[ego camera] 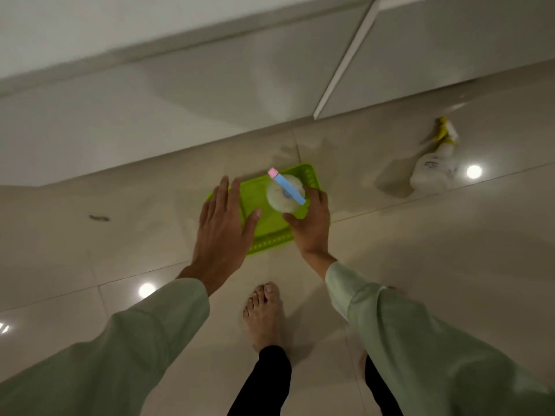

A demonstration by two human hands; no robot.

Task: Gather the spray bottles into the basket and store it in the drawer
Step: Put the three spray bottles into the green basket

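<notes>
A lime-green plastic basket (270, 226) lies on the glossy tiled floor in front of me. My right hand (312, 223) grips a white spray bottle with a blue and pink trigger head (285, 193), held upright over the basket's right half. My left hand (222, 226) hovers flat with fingers spread over the basket's left rim, holding nothing. A second white spray bottle with a yellow trigger (435, 166) stands on the floor to the far right, apart from the basket.
Pale cabinet fronts (210, 94) with a vertical seam (345, 61) run along the far side of the floor. My bare foot (264, 313) stands just behind the basket. A small dark mark (99, 218) lies on the floor at left.
</notes>
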